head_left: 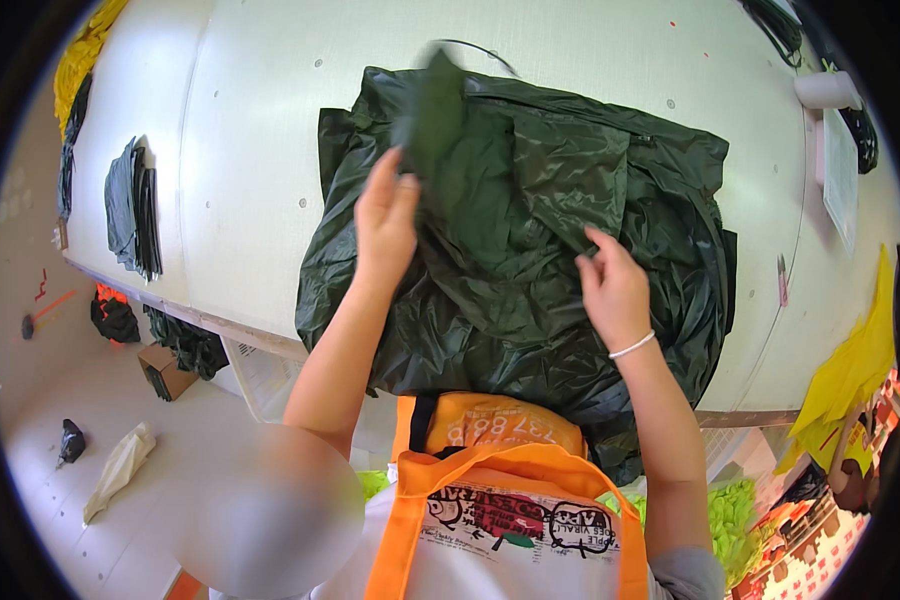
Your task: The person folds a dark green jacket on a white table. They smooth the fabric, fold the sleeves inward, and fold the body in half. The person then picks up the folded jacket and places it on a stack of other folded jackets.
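A large dark green garment of thin, shiny fabric point(660, 220) lies crumpled on the table before me and hangs over its near edge. My left hand point(385, 220) pinches a dark green fabric piece point(435, 115), which stands up from the garment and is blurred by motion. A flat, squarish fabric panel point(570, 170) lies on the garment's upper middle. At that panel's lower corner, my right hand point(615, 285) has its thumb and fingers closed on the fabric. A thin dark cord point(485, 50) curves out beyond the raised piece.
Stacked dark fabric pieces point(133, 210) lie on the table's left. Small pink-handled snips point(783, 282) rest at the right, below a white cylinder point(828, 90). Yellow fabric point(845, 355) hangs over the right edge. A white crate point(260, 375) and a cardboard box point(167, 372) stand below the table.
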The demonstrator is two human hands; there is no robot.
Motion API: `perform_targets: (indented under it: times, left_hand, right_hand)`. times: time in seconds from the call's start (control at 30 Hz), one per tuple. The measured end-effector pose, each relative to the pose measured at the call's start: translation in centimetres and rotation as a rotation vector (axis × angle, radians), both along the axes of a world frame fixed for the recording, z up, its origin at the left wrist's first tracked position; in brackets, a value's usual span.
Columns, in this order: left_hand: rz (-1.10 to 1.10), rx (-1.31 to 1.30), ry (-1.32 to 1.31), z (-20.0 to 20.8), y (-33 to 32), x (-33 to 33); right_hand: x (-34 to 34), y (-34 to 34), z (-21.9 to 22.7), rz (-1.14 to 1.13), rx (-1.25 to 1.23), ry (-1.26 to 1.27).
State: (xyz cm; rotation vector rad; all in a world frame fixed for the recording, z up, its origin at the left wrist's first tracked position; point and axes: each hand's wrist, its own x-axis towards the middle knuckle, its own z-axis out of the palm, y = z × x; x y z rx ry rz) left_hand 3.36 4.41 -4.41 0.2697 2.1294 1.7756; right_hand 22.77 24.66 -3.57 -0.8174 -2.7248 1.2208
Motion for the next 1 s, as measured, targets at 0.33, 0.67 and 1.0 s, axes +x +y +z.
perform_targets:
  times: [0.33,0.67,1.0]
  left_hand:
    - [0.209,-0.341,0.823,1.0,-2.4,4.0]
    - [-0.777,-0.597,0.551,-2.1,-2.5,15.1]
    - [-0.752,-0.606,0.53,-2.0,-2.3,14.9]
  right_hand:
    - [4.2,2.3,1.2,-0.587,0.22,0.55]
    - [-9.7,-2.0,-1.3,0.312,-0.157,0.021]
    - [-11.5,-3.5,-1.2,0.446,0.219,0.396]
